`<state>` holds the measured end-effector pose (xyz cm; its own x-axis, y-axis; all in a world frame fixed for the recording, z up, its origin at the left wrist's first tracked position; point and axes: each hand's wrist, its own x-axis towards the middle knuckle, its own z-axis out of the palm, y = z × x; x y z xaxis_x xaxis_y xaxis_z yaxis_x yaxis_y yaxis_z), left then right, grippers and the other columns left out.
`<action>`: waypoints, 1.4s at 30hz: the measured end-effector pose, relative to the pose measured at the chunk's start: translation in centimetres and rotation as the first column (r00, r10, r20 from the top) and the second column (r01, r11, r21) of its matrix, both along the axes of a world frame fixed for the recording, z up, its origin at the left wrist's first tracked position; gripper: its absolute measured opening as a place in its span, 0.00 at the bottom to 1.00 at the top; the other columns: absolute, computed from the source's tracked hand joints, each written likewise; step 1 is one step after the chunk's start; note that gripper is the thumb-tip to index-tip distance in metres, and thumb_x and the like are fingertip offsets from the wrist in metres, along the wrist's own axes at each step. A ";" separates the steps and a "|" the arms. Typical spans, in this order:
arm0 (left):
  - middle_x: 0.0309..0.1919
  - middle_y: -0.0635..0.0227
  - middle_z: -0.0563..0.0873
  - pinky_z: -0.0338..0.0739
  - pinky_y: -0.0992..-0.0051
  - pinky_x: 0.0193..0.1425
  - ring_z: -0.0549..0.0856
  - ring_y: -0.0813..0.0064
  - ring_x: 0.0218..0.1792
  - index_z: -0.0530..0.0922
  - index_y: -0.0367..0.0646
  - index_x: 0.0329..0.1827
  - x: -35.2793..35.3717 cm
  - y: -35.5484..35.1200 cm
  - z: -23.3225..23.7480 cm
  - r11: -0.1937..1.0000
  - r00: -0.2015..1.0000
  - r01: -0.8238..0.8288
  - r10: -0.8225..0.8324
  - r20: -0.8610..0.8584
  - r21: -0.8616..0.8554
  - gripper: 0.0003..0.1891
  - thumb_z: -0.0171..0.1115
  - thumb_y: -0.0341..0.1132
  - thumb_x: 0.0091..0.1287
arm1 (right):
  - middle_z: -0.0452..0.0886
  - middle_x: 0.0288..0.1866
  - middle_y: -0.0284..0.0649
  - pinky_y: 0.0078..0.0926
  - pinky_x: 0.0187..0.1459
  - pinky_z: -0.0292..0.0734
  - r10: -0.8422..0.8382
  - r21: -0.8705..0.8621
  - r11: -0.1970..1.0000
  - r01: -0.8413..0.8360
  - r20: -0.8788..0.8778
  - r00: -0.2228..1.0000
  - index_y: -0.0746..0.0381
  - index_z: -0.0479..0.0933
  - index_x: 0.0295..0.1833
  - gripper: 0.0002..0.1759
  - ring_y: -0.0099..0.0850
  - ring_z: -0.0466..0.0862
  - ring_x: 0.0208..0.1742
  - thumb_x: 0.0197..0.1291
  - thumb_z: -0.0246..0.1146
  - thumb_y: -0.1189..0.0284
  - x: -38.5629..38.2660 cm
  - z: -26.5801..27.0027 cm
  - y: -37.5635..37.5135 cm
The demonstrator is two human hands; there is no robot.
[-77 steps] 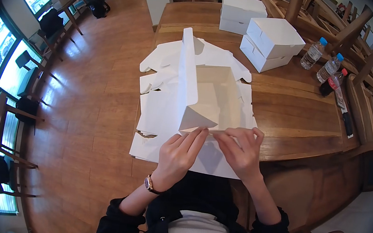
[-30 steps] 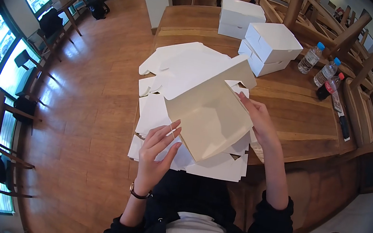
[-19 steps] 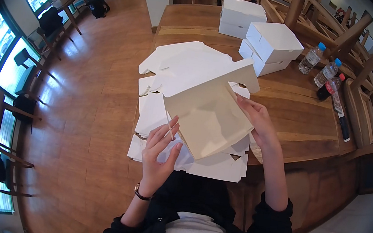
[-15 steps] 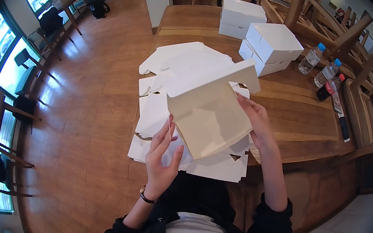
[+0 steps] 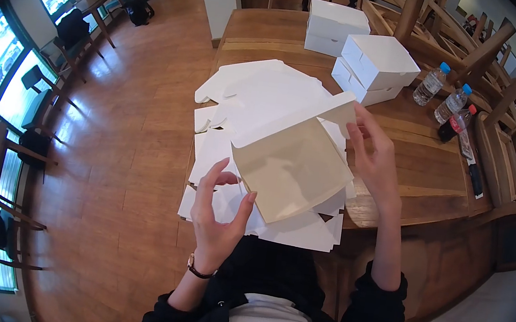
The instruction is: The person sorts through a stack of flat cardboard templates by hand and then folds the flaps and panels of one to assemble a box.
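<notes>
A half-folded cardboard box (image 5: 292, 172), white outside and cream inside, sits over a stack of flat white box blanks (image 5: 260, 93) in front of me. Its lid panel stands tilted up along the far side, with a small side flap bent at the right end. My right hand (image 5: 373, 153) has its thumb and fingers around that flap at the lid's right corner. At the box's left edge is my left hand (image 5: 219, 211), fingers curved and apart from the thumb, the thumb tip right at the near left edge.
Closed white boxes (image 5: 380, 61) stand stacked in two piles at the back of the wooden table (image 5: 262, 28). Two blue-capped water bottles (image 5: 430, 84), a red-capped cola bottle (image 5: 455, 125) and a black marker (image 5: 475, 180) are on the right. Upturned wooden chairs (image 5: 468, 48) crowd behind them.
My right hand has moved from the box's right wall up to the lid's side flap, which is now bent inward. My left fingers have spread away from the left wall. The lid sits lower.
</notes>
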<state>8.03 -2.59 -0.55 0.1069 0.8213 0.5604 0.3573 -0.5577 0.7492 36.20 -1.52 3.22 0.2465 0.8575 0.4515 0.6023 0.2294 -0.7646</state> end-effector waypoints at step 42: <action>0.83 0.41 0.52 0.61 0.46 0.81 0.60 0.39 0.81 0.61 0.38 0.85 1.1 -4.4 1.0 0.949 0.952 0.264 -0.285 -0.112 -0.171 0.46 0.73 0.37 0.64 | 0.64 0.85 0.47 0.42 0.83 0.56 0.425 -0.095 0.864 -0.495 -0.390 0.817 0.61 0.57 0.87 0.36 0.39 0.66 0.83 0.78 0.54 0.65 2.3 -2.5 -5.9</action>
<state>9.15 -7.00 0.47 0.4056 0.8236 0.3964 0.3085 -0.5316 0.7888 38.49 -7.39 0.71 -0.0886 0.9678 0.2355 0.1515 0.2468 -0.9571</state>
